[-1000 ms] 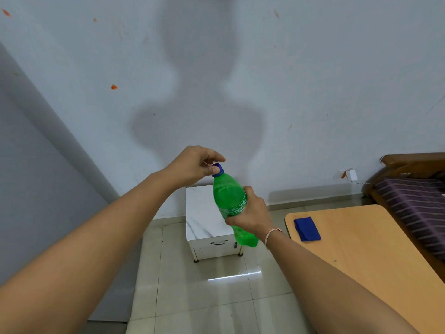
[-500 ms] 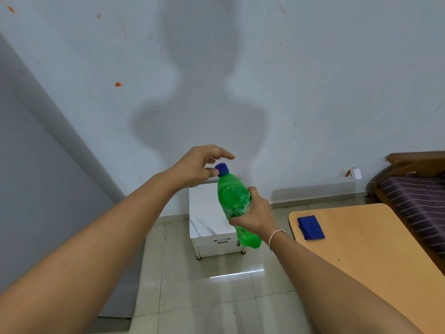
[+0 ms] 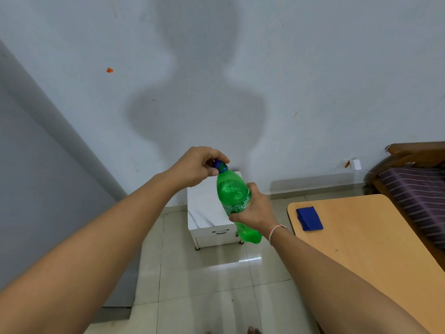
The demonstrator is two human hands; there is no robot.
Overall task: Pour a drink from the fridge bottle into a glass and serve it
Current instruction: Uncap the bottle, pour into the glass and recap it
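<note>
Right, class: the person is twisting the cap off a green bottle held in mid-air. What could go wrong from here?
1. The green bottle is tilted over bare tiled floor, not over the wooden table; fizz or a spill would probably land there.
2. Only the right hand supports it while the left hand twists the blue cap; that grip could slip.
3. No glass is visible yet.

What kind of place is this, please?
Probably a room in a home: a wooden bed or sofa with a striped mattress, a wooden table, and a small white cabinet on a tiled floor.
</note>
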